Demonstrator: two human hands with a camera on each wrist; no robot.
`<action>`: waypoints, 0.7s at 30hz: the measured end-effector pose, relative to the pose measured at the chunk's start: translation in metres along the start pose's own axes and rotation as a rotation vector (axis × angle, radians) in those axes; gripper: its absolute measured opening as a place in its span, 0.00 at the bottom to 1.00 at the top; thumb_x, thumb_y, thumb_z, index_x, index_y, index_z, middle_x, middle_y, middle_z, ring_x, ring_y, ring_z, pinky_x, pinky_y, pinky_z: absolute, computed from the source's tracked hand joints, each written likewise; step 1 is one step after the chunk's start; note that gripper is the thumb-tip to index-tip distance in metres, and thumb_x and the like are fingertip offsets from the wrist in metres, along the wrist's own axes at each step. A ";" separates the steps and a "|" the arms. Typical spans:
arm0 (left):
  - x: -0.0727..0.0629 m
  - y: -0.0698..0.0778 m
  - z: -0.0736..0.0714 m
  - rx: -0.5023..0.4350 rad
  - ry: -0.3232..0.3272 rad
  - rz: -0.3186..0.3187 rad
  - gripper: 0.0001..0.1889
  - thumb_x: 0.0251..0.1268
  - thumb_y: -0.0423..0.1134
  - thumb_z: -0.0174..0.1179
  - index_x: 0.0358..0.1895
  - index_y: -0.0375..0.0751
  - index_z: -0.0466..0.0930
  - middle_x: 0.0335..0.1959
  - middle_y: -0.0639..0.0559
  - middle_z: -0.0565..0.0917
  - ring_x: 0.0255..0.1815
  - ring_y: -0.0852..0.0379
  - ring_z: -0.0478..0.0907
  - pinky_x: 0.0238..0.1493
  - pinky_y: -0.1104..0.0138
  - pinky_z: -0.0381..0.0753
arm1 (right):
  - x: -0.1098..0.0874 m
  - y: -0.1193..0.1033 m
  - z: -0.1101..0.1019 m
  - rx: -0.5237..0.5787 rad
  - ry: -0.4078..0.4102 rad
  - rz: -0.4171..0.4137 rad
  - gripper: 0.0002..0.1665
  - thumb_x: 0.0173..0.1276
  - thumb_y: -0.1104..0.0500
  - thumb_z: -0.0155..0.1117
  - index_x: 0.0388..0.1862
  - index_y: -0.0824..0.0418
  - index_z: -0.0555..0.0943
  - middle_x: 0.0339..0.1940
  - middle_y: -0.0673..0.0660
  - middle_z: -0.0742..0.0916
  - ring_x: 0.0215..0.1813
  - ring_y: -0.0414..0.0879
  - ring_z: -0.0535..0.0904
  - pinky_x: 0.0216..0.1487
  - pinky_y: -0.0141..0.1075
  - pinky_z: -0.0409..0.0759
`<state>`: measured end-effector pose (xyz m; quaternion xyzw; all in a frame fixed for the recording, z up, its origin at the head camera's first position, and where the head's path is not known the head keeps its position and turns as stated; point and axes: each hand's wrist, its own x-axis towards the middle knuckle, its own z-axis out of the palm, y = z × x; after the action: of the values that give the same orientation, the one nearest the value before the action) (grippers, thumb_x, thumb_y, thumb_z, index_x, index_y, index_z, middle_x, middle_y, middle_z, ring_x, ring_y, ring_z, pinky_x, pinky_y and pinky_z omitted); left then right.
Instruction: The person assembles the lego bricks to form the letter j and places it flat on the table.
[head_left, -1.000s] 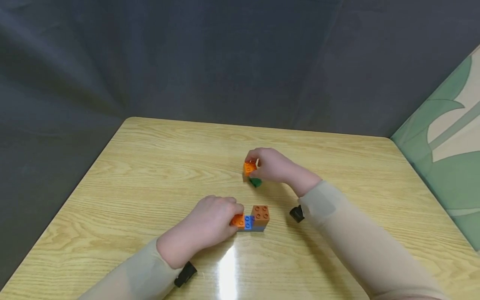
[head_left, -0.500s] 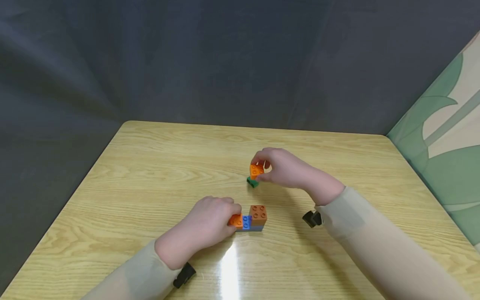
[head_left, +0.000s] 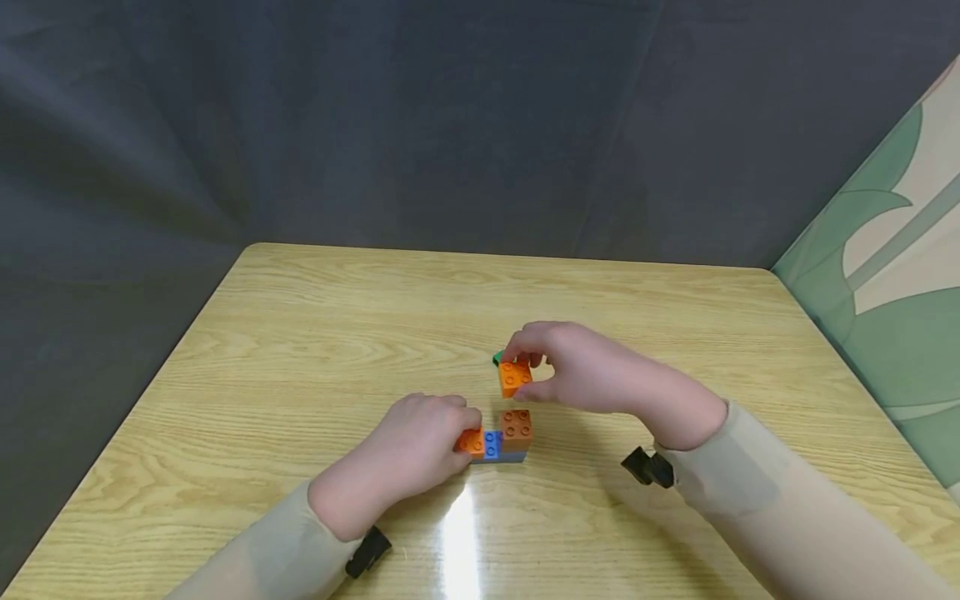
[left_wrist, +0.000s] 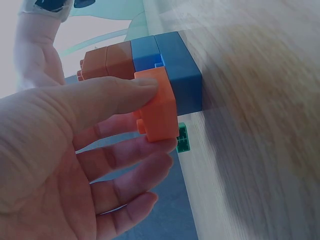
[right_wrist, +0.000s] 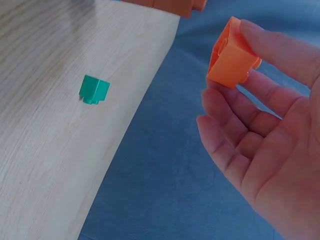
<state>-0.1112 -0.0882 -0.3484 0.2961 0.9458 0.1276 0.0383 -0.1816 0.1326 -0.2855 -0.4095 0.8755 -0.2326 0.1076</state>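
Observation:
On the table stands a small build of toy building bricks: a blue base (left_wrist: 182,75), a blue brick (head_left: 491,446) in the middle, brown bricks (head_left: 516,427) stacked at the right end, and an orange brick (left_wrist: 161,107) at the left end. Thumb and fingers of my left hand (head_left: 420,439) pinch that orange brick. Just beyond the brown bricks, my right hand (head_left: 581,364) pinches a second orange brick (right_wrist: 231,57) above the table, its hollow underside partly visible in the right wrist view. A green brick (right_wrist: 94,90) lies on the table behind it, mostly covered in the head view.
The wooden table (head_left: 337,317) has a dark cloth (head_left: 450,125) hanging behind its far edge. At the right is a panel with a green leaf pattern (head_left: 907,350). Both sleeves carry a black wrist mount (head_left: 367,552) near the cuff.
My right hand has lifted the second orange brick from beside the green brick and brought it nearer, toward the brown bricks. The left hand stays on the build.

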 end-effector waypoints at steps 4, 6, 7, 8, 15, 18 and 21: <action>0.000 0.000 0.000 0.006 0.007 0.003 0.11 0.54 0.41 0.73 0.39 0.47 0.84 0.32 0.60 0.79 0.27 0.63 0.71 0.33 0.64 0.71 | -0.006 -0.005 0.002 -0.020 -0.024 -0.005 0.17 0.59 0.59 0.77 0.46 0.53 0.83 0.41 0.42 0.81 0.44 0.45 0.77 0.49 0.42 0.77; 0.000 0.000 0.000 0.011 0.012 0.006 0.10 0.54 0.41 0.73 0.39 0.47 0.84 0.32 0.60 0.79 0.27 0.63 0.71 0.32 0.63 0.71 | -0.008 -0.007 0.004 -0.026 -0.035 -0.004 0.16 0.59 0.59 0.77 0.45 0.52 0.83 0.40 0.41 0.80 0.44 0.45 0.77 0.48 0.41 0.77; 0.000 0.000 0.001 0.012 0.014 0.007 0.11 0.53 0.41 0.73 0.39 0.47 0.84 0.31 0.60 0.79 0.27 0.63 0.71 0.32 0.63 0.71 | -0.009 -0.008 0.004 -0.028 -0.042 -0.001 0.16 0.59 0.58 0.77 0.45 0.52 0.82 0.40 0.41 0.80 0.44 0.45 0.77 0.48 0.41 0.77; 0.000 0.000 0.001 0.014 0.015 0.008 0.11 0.53 0.41 0.73 0.39 0.47 0.84 0.31 0.60 0.79 0.27 0.63 0.71 0.32 0.64 0.71 | -0.010 -0.008 0.005 -0.027 -0.048 -0.003 0.16 0.59 0.58 0.77 0.44 0.51 0.82 0.40 0.41 0.80 0.44 0.46 0.77 0.48 0.41 0.77; -0.001 -0.001 0.001 0.004 0.007 0.007 0.11 0.54 0.41 0.73 0.40 0.47 0.84 0.32 0.59 0.79 0.28 0.62 0.72 0.33 0.63 0.71 | -0.015 -0.011 0.012 -0.020 -0.076 -0.006 0.16 0.59 0.59 0.76 0.45 0.51 0.82 0.40 0.40 0.80 0.45 0.45 0.77 0.48 0.41 0.77; -0.001 -0.001 0.002 0.006 0.012 0.008 0.11 0.54 0.41 0.73 0.40 0.47 0.84 0.33 0.59 0.79 0.28 0.62 0.72 0.33 0.63 0.72 | -0.016 -0.011 0.014 -0.033 -0.069 -0.014 0.16 0.58 0.58 0.77 0.44 0.52 0.82 0.39 0.40 0.80 0.44 0.45 0.78 0.48 0.41 0.77; -0.001 -0.001 0.002 0.009 0.020 0.011 0.11 0.53 0.41 0.73 0.39 0.47 0.84 0.32 0.60 0.79 0.28 0.62 0.72 0.33 0.63 0.71 | -0.017 -0.011 0.016 -0.042 -0.063 -0.020 0.16 0.58 0.59 0.77 0.44 0.52 0.82 0.39 0.40 0.80 0.44 0.46 0.78 0.47 0.41 0.77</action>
<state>-0.1108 -0.0891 -0.3510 0.3001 0.9451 0.1266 0.0270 -0.1575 0.1341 -0.2943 -0.4274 0.8724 -0.2022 0.1242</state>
